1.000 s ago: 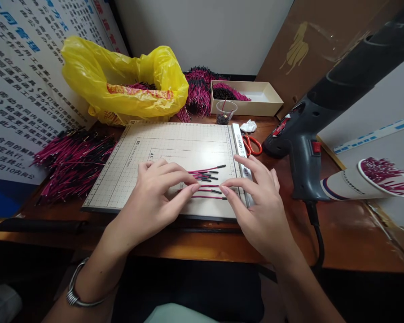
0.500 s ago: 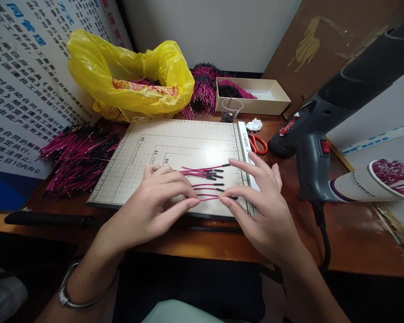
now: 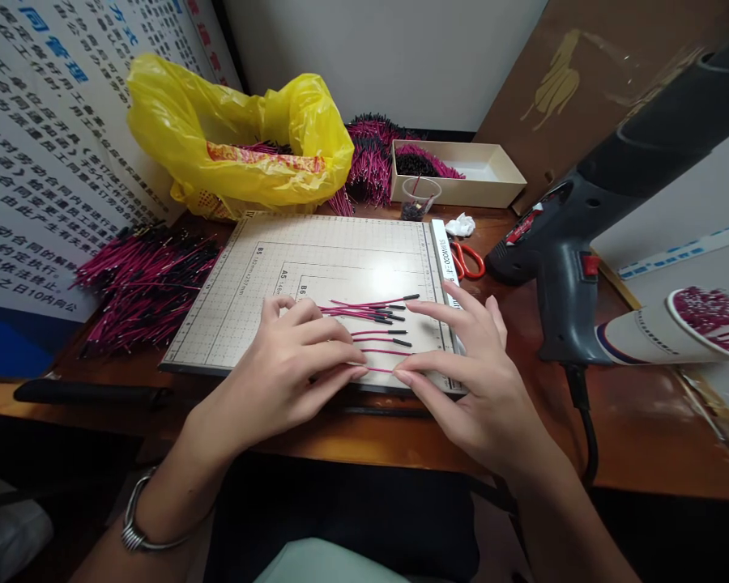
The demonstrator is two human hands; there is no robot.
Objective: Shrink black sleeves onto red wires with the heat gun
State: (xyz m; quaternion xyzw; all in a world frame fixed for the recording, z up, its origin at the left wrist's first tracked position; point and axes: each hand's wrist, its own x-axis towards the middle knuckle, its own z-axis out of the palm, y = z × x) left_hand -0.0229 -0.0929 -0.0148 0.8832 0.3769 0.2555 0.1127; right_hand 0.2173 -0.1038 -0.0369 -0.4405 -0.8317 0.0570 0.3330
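A short magenta wire (image 3: 380, 370) stretches between my two hands near the front edge of the paper-trimmer board (image 3: 267, 283). My left hand (image 3: 307, 356) pinches its left part between thumb and finger. At its other end my right hand (image 3: 474, 372) pinches it too, with the remaining fingers spread, and these fingertips hide the wire's tip. Just behind lie several loose wires (image 3: 370, 312) with black sleeves on their right ends. Their left ends are partly covered by my left hand.
Heaps of similar wires (image 3: 151, 283) lie left and behind, beside a yellow bag (image 3: 236, 178). Rearward are an open box (image 3: 462, 190), a clear cup (image 3: 419, 198) and red scissors (image 3: 467, 261). A heat gun (image 3: 562, 283) stands at right, its nozzle beside a paper cup (image 3: 644, 328) of wires.
Both hands have shifted slightly toward the front edge. The wire pinched earlier now lies on the board behind them, and another wire is between my fingers.
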